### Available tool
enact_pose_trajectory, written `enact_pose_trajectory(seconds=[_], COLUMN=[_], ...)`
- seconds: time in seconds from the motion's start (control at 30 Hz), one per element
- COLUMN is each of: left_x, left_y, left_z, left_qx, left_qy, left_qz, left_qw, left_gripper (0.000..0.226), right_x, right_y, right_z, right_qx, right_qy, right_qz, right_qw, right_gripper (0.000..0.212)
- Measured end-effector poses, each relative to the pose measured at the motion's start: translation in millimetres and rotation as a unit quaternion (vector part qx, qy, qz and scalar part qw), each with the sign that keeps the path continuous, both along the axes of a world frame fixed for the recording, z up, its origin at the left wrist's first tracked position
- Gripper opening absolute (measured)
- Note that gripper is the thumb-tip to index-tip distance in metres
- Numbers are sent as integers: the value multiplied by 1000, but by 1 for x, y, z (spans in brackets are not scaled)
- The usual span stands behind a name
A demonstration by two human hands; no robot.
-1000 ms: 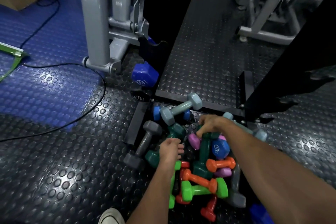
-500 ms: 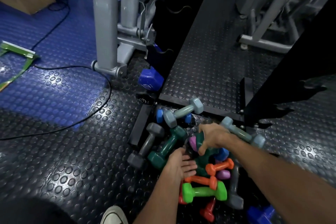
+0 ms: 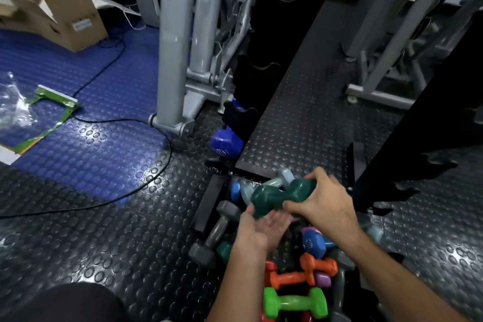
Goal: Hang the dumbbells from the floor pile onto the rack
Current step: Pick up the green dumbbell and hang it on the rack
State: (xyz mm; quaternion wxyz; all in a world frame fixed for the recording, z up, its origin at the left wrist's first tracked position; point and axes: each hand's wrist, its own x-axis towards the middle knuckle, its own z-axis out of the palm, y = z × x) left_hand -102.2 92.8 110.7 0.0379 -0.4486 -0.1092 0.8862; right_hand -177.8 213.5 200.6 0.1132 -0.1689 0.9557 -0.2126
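**Green dumbbell lifted off the pile**

Studded black rubber floor (image 3: 109, 238) fills the lower frame, giving way to blue matting at the left. Half a second ago both hands were down in the heap; now the dark green dumbbell (image 3: 281, 195) is up above it, at centre right of the frame. The right hand (image 3: 324, 204) grips its right-hand head, fingers curled over the top and thumb beneath. The left hand (image 3: 261, 230) lies palm-up with relaxed fingers under the other head, touching it or just below; which, I cannot tell. The camera has also tipped upward, showing more of the room.

Beneath the hands the pile (image 3: 300, 282) holds a bright green dumbbell (image 3: 295, 303) at the bottom edge, orange dumbbells (image 3: 300, 276) above it, a grey dumbbell (image 3: 217, 232) at its left and a pale blue-grey dumbbell (image 3: 277, 181) partly hidden behind the lifted one. The black rack (image 3: 248, 81) rises just above the pile, with a blue dumbbell (image 3: 226, 145) sitting low on it. Grey machine posts (image 3: 172, 42) stand close to the rack's left. A black cable (image 3: 104, 120) loops across the blue mat, with a cardboard box (image 3: 65, 15) at upper left and green packaging (image 3: 52, 110) below it.
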Motion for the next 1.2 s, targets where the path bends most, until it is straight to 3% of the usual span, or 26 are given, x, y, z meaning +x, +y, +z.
enact_pose_trajectory(seconds=[0.13, 0.27, 0.43, 0.53, 0.67, 0.77, 0.83, 1.07, 1.2], left_x=[-4, 11, 18, 8, -20, -46, -63, -108, -121], left_y=[-28, -54, -89, -123, -162, -188, -200, -220, -228], left_z=[32, 45, 58, 74, 102, 121, 135, 163, 169], left_qx=[-72, -199, -371, -442, -548, -594, -612, -666, -676], left_qy=[24, 9, -8, -8, 0, 16, 18, 50, 38], left_qz=[72, 121, 129, 102, 41, -7, -42, -145, -178], left_qw=[995, 972, 919, 891, 835, 804, 789, 730, 714], left_gripper=[81, 79, 78, 72, 68, 65, 67, 70, 82], right_x=[7, 14, 23, 27, 16, 11, 8, -3, -11], right_y=[-21, -44, -77, -106, -147, -169, -182, -207, -211], right_z=[2, -4, -6, -10, -13, 14, 25, 48, 53], right_qx=[-132, -213, -222, -245, -377, -430, -479, -561, -574], right_qy=[-40, -112, -171, -188, -242, -257, -288, -389, -398], right_qz=[-46, -45, 0, -24, -85, -69, -88, -207, -230], right_qw=[989, 970, 960, 951, 890, 862, 824, 700, 678], right_gripper=[68, 65, 73, 82, 86, 45, 33, 36, 44])
